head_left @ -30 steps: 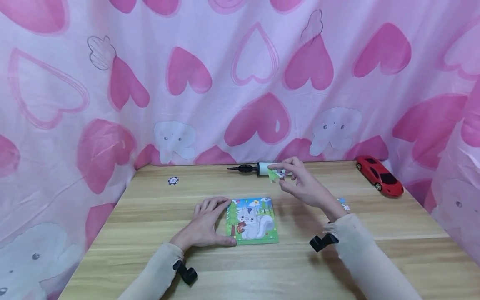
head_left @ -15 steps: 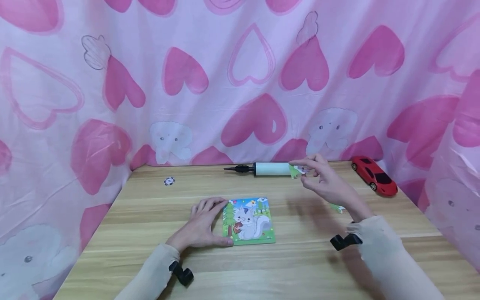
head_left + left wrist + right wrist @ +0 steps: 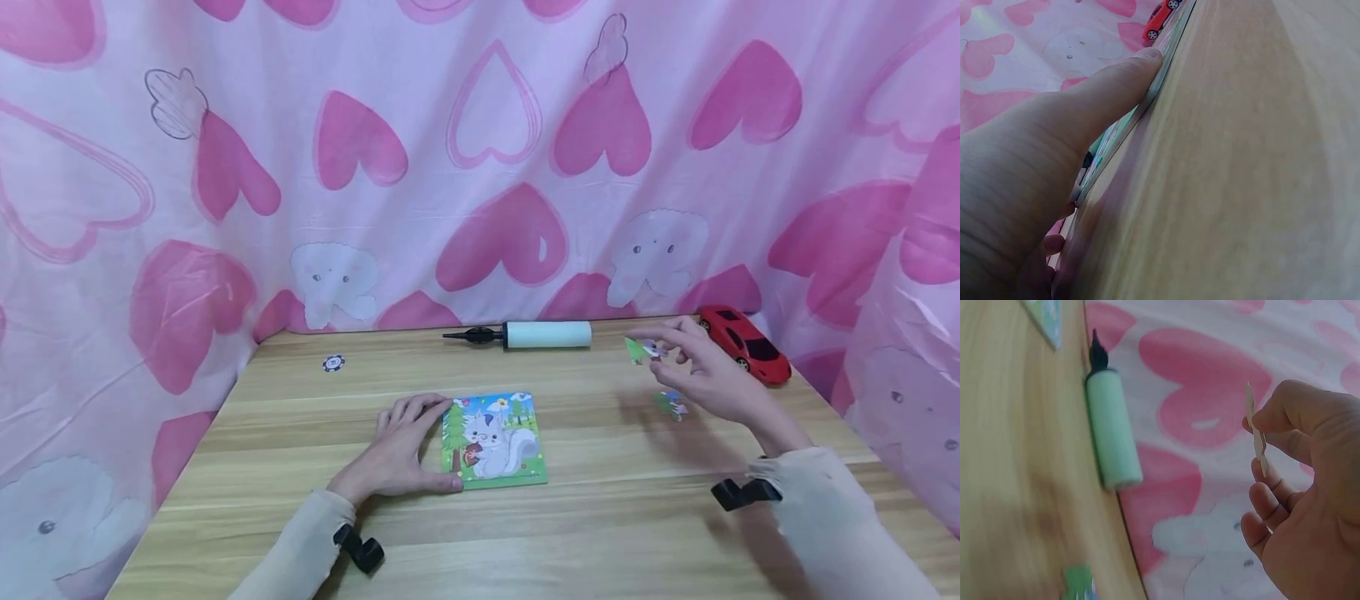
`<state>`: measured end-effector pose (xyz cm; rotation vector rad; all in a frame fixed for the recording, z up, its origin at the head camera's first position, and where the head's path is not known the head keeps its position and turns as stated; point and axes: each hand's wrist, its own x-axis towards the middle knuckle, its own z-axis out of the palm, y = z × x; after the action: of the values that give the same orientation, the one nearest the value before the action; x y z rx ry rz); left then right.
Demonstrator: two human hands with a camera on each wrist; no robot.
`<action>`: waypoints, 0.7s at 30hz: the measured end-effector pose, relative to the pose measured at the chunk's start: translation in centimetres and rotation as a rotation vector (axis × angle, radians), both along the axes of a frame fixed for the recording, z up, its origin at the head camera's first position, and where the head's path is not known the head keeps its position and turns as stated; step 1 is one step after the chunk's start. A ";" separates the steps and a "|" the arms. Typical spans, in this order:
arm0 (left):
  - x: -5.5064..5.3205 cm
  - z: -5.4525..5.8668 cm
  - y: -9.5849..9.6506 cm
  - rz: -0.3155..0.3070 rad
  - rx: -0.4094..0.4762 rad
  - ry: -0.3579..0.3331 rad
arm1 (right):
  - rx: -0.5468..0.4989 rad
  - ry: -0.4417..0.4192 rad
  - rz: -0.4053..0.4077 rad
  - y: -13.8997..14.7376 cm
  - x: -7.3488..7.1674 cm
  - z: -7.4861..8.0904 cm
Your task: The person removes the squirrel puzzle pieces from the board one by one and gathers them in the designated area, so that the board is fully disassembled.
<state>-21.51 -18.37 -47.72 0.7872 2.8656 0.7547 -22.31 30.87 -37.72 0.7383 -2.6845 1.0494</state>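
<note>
My left hand (image 3: 397, 454) holds the left side of a square picture board (image 3: 497, 442) printed with a white squirrel, which lies flat on the table. Its thumb is at the lower left corner, its fingers at the upper left. The left wrist view shows that thumb (image 3: 1110, 94) along the board's thin edge (image 3: 1125, 131). Raised over the table at the right, my right hand (image 3: 705, 371) pinches a green jigsaw piece (image 3: 642, 350), seen edge-on as a thin piece (image 3: 1257, 428) in the right wrist view. Beneath this hand, another jigsaw piece (image 3: 672, 405) lies on the table.
A pale green hand pump (image 3: 547, 335) with a black nozzle lies along the back edge. A red toy car (image 3: 746, 346) stands at the back right, close behind my right hand. Far left lies a small round chip (image 3: 333, 363). Pink heart-print cloth (image 3: 360, 150) hangs behind the table.
My right hand has moved to the right with the jigsaw piece, away from the pump and over the other piece. The left hand stays at the board; the view has shifted slightly.
</note>
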 end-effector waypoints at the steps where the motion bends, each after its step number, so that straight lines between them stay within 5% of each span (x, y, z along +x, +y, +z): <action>1: 0.0 0.0 0.0 0.000 0.002 -0.003 | 0.003 -0.007 0.001 0.5 0.1 -0.2; 15: -0.1 0.4 0.1 -0.004 0.003 -0.014 | 0.050 -0.105 -0.004 5.5 2.6 -4.8; 21: 0.0 0.4 0.0 -0.001 -0.006 -0.014 | 0.059 -0.222 0.002 6.9 3.4 -6.6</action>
<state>-21.47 -18.35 -47.35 0.7794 2.8532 0.7475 -18.92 37.74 -44.32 0.6710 -2.9125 1.1184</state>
